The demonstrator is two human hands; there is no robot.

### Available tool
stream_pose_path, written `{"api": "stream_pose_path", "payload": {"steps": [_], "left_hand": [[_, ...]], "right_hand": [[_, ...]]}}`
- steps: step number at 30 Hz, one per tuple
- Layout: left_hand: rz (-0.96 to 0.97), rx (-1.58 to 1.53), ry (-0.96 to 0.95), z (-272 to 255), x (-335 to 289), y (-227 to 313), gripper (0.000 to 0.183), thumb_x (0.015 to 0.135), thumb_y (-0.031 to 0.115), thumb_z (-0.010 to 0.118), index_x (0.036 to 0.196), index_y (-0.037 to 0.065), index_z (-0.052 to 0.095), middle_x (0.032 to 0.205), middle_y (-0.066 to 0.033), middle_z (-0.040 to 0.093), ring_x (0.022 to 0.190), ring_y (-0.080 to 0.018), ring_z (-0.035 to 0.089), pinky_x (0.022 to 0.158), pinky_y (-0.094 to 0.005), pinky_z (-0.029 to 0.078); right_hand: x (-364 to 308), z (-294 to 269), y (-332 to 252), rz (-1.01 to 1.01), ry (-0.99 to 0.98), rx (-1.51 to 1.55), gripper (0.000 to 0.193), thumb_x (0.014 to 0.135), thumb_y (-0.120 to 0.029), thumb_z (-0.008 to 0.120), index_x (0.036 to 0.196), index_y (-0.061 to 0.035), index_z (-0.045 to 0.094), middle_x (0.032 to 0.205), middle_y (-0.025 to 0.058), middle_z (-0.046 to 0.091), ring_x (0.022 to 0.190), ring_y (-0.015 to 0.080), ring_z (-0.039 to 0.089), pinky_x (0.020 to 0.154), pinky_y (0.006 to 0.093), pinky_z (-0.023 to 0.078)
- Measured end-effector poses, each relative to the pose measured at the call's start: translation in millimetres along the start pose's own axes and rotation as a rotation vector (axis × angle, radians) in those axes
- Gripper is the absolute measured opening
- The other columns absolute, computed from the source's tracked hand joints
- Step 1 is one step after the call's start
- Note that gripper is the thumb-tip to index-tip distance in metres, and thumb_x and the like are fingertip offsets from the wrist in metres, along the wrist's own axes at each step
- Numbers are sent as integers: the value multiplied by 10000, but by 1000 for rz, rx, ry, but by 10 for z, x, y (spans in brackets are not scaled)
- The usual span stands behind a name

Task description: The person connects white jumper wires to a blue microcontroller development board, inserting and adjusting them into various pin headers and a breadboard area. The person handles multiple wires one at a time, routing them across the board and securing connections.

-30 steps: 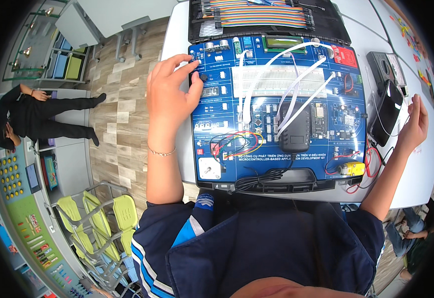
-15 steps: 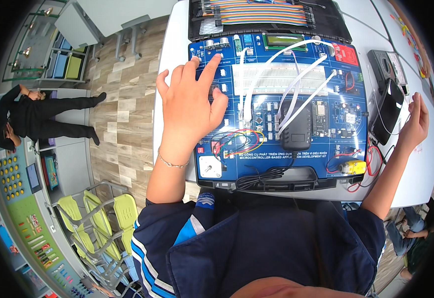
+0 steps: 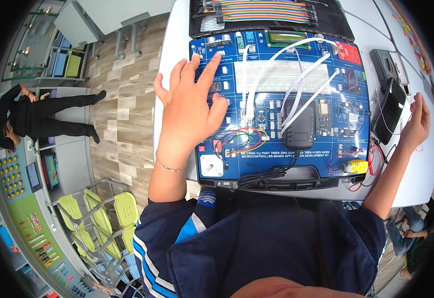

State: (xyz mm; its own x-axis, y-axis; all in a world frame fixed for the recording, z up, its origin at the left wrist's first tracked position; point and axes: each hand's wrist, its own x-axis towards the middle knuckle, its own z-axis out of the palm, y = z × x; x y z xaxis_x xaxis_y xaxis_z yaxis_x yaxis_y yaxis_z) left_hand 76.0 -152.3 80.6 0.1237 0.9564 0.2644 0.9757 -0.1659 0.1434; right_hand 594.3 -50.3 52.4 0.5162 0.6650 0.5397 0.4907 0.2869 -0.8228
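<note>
A blue electronics kit board (image 3: 276, 164) lies in an opened black case in front of me. Over its upper left part my left hand (image 3: 189, 109) is spread, fingertips at small white connectors below the ultrasonic sensor (image 3: 218, 41); whether they touch is unclear. Nothing shows in that hand. White cables (image 3: 310, 102) cross the breadboard (image 3: 276, 78), and a black power adapter (image 3: 299, 131) lies on the board's lower middle. To the right, my right hand (image 3: 418, 121) rests edge-on by a black phone (image 3: 390, 111), fingers extended and loosely bent, no object visible in it.
Rainbow jumper wires (image 3: 261, 12) fill the case lid. A dark multimeter (image 3: 383, 62) stands beyond the phone, and a yellow motor (image 3: 356, 166) sits at the board's lower right corner. Green chairs (image 3: 125, 208) and a person in black (image 3: 58, 102) are off to the left.
The view has shifted slightly, so the board sits a little further right. My left hand's fingers are slightly more spread. The right hand stays about where it was.
</note>
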Motion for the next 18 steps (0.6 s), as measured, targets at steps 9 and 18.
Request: {"api": "stream_pose_path", "payload": {"steps": [9,18], "left_hand": [[-52,101,36,130,32,112,592,864,276,560,1437,129,557,1405,-235,522,1360,-391,415,1119,-679,166],[46,-33,33,175,146,104,647,805,207,567,1399,-42,509,1392,-198,527,1351,-366,411,1132,-621,186]], "right_hand": [[-62,71,-121,-40,6,3,271,951,-188,746,1126,20,746,1013,73,743,852,93,621,827,237,499],[-86,76,-165,-79,-39,-40,233,957,-151,731,1108,24,754,1005,70,748,863,94,635,819,234,506]]}}
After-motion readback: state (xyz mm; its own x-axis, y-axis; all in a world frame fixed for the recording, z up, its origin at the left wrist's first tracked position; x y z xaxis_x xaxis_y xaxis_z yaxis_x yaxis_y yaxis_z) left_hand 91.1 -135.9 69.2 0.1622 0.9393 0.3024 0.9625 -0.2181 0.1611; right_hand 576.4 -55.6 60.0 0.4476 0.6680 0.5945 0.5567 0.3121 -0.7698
